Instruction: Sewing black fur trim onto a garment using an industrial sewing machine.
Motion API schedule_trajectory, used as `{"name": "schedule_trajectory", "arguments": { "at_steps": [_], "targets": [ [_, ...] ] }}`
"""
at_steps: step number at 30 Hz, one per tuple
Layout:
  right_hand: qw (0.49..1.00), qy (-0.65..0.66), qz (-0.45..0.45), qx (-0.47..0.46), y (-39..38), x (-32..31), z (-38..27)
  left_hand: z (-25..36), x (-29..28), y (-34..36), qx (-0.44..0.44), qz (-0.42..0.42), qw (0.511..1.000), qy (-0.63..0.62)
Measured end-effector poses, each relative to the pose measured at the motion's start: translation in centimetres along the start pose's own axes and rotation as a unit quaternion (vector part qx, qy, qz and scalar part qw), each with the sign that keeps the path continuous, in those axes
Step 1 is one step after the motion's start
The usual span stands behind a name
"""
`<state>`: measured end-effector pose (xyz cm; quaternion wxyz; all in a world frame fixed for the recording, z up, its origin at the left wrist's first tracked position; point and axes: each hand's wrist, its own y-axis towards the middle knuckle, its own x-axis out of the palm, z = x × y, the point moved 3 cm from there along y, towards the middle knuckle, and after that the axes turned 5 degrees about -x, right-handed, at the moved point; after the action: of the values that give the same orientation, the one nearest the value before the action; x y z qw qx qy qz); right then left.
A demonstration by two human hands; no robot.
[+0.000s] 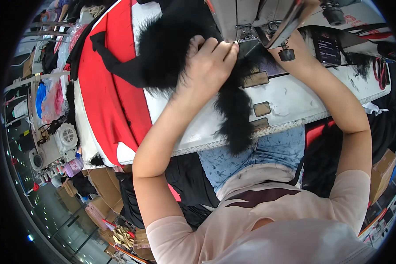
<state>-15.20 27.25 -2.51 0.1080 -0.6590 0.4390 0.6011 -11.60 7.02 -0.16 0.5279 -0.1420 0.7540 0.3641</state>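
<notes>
At the sewing machine (231, 20), my left hand (209, 64) is closed, with its fingertips pinched together beside the needle area. It holds black furry fabric (163, 53), which spreads out to the left of the hand. A fluffy black strip (234, 119) hangs from under the hand over the table's front edge toward my lap. My right hand (280, 56) reaches in from the right, behind the machine's head. Its fingers are hidden there by the metal parts, close to more black fur. A smooth black band (119, 70) trails left from the furry piece.
Red fabric (108, 92) covers the left part of the white table (189, 132). A ruler strip (290, 125) runs along the front edge. To the right lie a phone (326, 49) and red-handled scissors (379, 74). Cardboard boxes (104, 185) stand on the floor at left.
</notes>
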Motion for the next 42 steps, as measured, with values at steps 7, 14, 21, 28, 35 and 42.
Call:
{"name": "schedule_trajectory", "arguments": {
  "at_steps": [7,14,21,28,35,42],
  "targets": [
    [0.996,-0.016,0.074,-0.041,-1.2,0.3,0.3,0.8,-0.6,-0.7,-0.079,-0.061,0.993,-0.066],
    [0.984,-0.093,0.089,-0.12,-1.4,-0.9,-0.4,2.2,-0.8,-1.1,-0.14,-0.069,0.987,-0.031],
    [0.997,-0.028,0.069,-0.025,-1.7,0.0,0.5,2.0,-0.8,-0.8,-0.055,-0.068,0.996,0.028],
    [0.997,-0.045,0.05,-0.029,-1.1,1.5,2.0,2.0,-0.5,-1.0,-0.053,-0.064,0.996,0.031],
    [0.991,-0.072,0.093,-0.058,-0.4,1.2,1.1,2.0,-0.7,-1.1,-0.054,-0.083,0.994,0.038],
    [0.99,-0.084,0.101,-0.05,-0.6,0.9,1.1,1.8,-0.6,-0.9,-0.058,-0.075,0.994,0.048]
  ]
}}
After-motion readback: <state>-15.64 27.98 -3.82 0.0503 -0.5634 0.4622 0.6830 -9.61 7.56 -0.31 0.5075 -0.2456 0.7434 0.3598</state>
